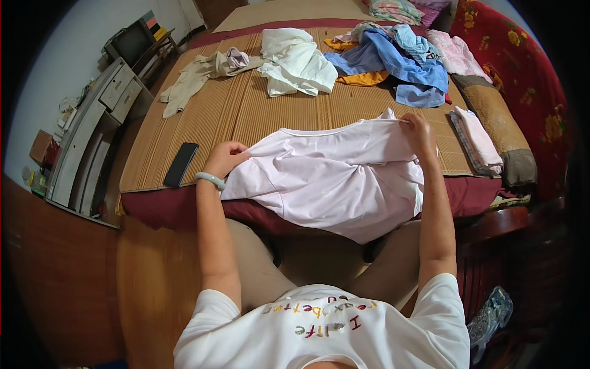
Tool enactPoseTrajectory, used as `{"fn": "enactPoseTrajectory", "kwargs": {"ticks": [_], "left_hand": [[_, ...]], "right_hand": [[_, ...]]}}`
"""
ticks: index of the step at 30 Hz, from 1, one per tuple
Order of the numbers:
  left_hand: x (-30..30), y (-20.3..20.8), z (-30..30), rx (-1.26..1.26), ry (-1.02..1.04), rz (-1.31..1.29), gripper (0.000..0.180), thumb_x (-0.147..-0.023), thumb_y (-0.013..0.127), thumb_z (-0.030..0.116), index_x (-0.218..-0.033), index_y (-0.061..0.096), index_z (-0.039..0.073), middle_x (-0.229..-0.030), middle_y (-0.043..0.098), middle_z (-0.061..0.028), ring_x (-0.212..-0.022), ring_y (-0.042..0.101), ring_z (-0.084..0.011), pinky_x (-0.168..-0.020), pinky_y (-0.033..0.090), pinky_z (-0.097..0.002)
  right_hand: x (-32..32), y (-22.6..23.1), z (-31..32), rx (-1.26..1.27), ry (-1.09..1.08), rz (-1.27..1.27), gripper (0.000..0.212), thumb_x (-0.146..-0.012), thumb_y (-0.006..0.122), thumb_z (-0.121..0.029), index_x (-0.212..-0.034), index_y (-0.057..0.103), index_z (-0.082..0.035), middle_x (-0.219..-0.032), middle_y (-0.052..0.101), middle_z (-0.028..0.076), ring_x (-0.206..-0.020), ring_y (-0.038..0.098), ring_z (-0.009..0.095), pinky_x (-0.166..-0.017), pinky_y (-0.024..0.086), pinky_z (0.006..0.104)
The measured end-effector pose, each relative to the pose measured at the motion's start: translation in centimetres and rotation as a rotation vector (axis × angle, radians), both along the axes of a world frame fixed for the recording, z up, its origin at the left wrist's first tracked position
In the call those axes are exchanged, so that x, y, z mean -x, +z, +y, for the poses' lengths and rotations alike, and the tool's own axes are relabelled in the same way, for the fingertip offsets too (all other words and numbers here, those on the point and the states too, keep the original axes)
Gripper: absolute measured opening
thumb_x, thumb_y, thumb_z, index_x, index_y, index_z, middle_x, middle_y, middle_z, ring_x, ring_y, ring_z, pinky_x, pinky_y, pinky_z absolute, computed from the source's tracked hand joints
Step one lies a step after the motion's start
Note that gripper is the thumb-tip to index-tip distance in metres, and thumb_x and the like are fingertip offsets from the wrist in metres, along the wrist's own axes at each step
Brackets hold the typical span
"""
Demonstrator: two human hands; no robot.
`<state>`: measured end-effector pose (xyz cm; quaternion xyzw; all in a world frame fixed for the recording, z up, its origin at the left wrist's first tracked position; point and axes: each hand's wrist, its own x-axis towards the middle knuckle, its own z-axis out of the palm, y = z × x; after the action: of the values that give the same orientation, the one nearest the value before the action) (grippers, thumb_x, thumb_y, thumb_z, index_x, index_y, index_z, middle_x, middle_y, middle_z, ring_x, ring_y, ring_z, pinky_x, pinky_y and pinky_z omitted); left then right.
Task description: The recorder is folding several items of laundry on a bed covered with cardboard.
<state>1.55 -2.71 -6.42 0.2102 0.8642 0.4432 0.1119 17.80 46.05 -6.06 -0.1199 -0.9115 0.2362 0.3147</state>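
Observation:
A pale pink shirt (332,178) lies spread over the near edge of the bed, its lower part hanging over the side toward my knees. At its left end, my left hand (225,158) pinches the cloth; a pale bangle circles that wrist. My right hand (419,132) is closed on the upper right corner and holds it slightly raised. The upper edge of the cloth stretches between both hands, with loose creases below. Left of my left hand, a black phone (181,165) lies on the mat.
The bed has a woven mat (215,129). Across it lie beige clothing (203,77), a white garment (295,61) and a heap of blue clothes (393,58). Folded clothes (476,138) sit at right beside a brown pillow (495,123). A desk (92,132) stands left.

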Motion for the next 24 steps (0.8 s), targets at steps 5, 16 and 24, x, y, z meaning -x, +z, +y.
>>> {"fn": "enactPoseTrajectory", "kwargs": {"ticks": [5, 16, 24], "left_hand": [[-1.6, 1.8, 1.8, 0.163, 0.213, 0.363, 0.013, -0.083, 0.072, 0.011, -0.094, 0.073, 0.004, -0.08, 0.07, -0.0084, -0.071, 0.065, -0.0208, -0.066, 0.05, -0.0319], [-7.0, 10.1, 2.5, -0.29, 0.795, 1.404, 0.018, -0.086, 0.068, 0.003, -0.101, 0.075, 0.009, -0.082, 0.067, -0.006, -0.069, 0.061, -0.0192, -0.064, 0.05, -0.034], [-4.3, 8.0, 4.2, -0.996, 0.568, 0.608, 0.01, -0.1, 0.057, 0.008, -0.107, 0.057, 0.002, -0.087, 0.065, -0.0051, -0.071, 0.06, -0.0109, -0.065, 0.052, -0.024]], "right_hand": [[-0.5, 0.5, 1.2, -0.207, -0.067, 0.225, 0.016, -0.08, 0.067, -0.008, -0.096, 0.071, -0.008, -0.092, 0.067, 0.015, -0.084, 0.064, 0.035, -0.079, 0.05, 0.0433], [-6.1, 9.6, -4.8, 0.134, -0.132, 1.127, 0.014, -0.096, 0.057, -0.003, -0.109, 0.063, -0.003, -0.083, 0.06, -0.001, -0.076, 0.054, 0.005, -0.067, 0.045, 0.0222], [-3.7, 7.6, -5.7, 0.429, -0.01, 0.984, 0.012, -0.099, 0.055, -0.004, -0.111, 0.056, -0.003, -0.089, 0.061, 0.004, -0.075, 0.057, 0.007, -0.068, 0.047, 0.0197]]}}
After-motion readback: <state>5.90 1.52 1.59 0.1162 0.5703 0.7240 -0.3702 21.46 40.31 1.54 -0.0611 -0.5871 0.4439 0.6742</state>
